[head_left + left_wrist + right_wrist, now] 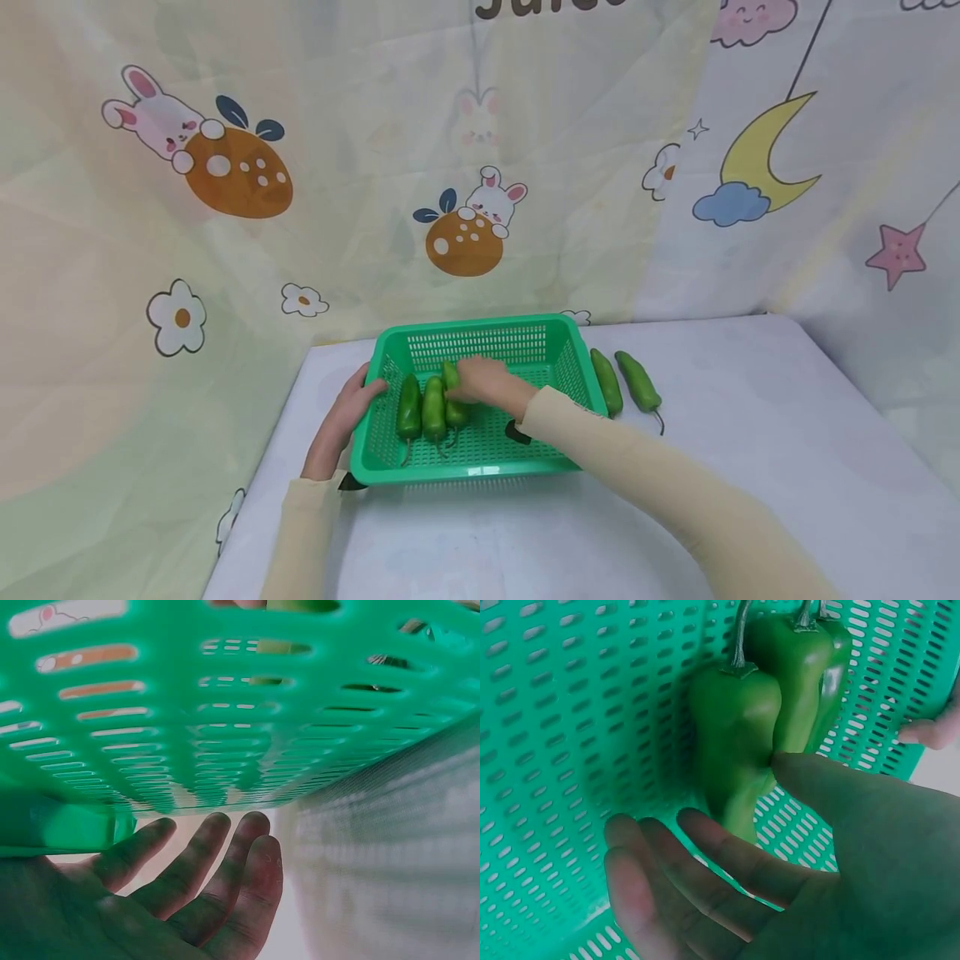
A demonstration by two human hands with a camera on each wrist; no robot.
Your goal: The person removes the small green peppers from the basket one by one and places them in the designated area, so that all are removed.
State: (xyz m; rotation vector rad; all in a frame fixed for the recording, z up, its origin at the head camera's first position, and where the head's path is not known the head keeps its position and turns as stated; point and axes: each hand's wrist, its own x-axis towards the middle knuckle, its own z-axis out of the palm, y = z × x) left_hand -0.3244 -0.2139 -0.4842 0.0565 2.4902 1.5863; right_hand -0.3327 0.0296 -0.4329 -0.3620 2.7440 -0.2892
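A green plastic basket (480, 473) with slotted walls stands on the table. My left hand (347, 415) grips its left rim, thumb over the edge; in the left wrist view the fingers (251, 862) extend along the outside of the slotted wall. Inside lie three green peppers side by side: a left one (408, 408), a middle one (433, 410) and a right one (455, 414). Reaching into the basket, my right hand (491, 383) is at the right pepper. Up close, its thumb touches this pepper (735, 735) while the other fingers are spread loosely beside it.
Two more green peppers, one (606, 383) close against the basket's right side and another (639, 382) farther right, lie on the white table (750, 417). A patterned cloth (360, 208) hangs behind the table.
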